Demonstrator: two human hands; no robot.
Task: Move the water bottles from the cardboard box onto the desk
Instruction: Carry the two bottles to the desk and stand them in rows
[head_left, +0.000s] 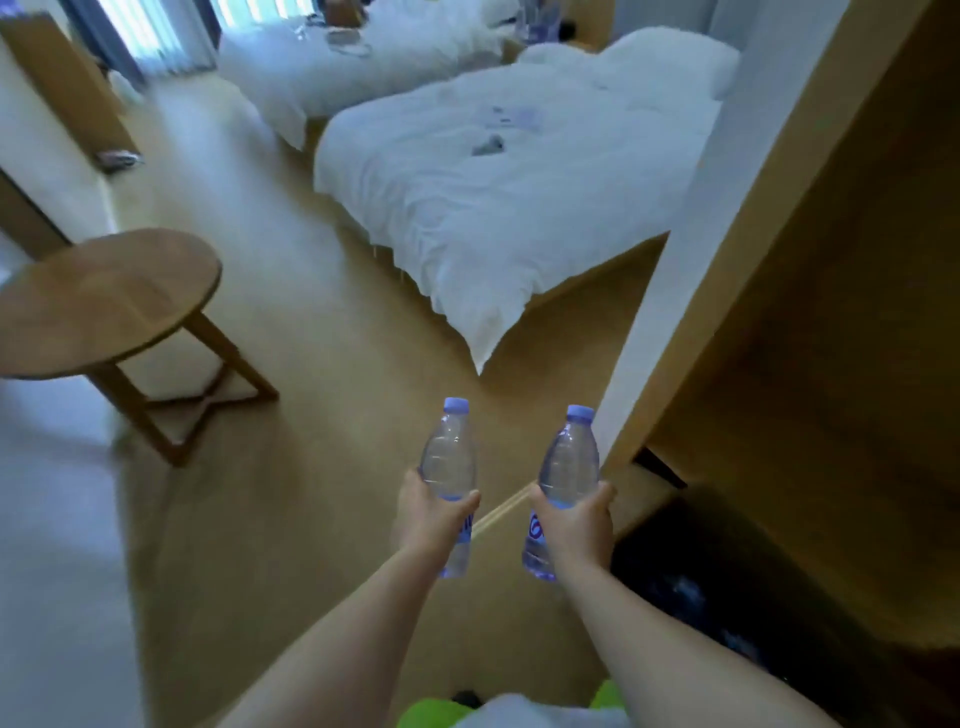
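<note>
Each of my hands carries a clear plastic water bottle with a blue cap, upright, above the wooden floor. My left hand (431, 514) grips the left bottle (448, 457) round its middle, over the label. My right hand (576, 519) grips the right bottle (569, 462) the same way. The two bottles are side by side, a little apart. No cardboard box shows in this view. A wooden surface at the far left edge (57, 67) may be a desk; the picture is blurred there.
A round wooden side table (104, 296) stands to the left. A bed with a white duvet (519, 182) fills the middle right, a second bed (363, 62) behind it. A wooden wardrobe frame (753, 234) rises on the right, with a dark bag (691, 587) at its foot.
</note>
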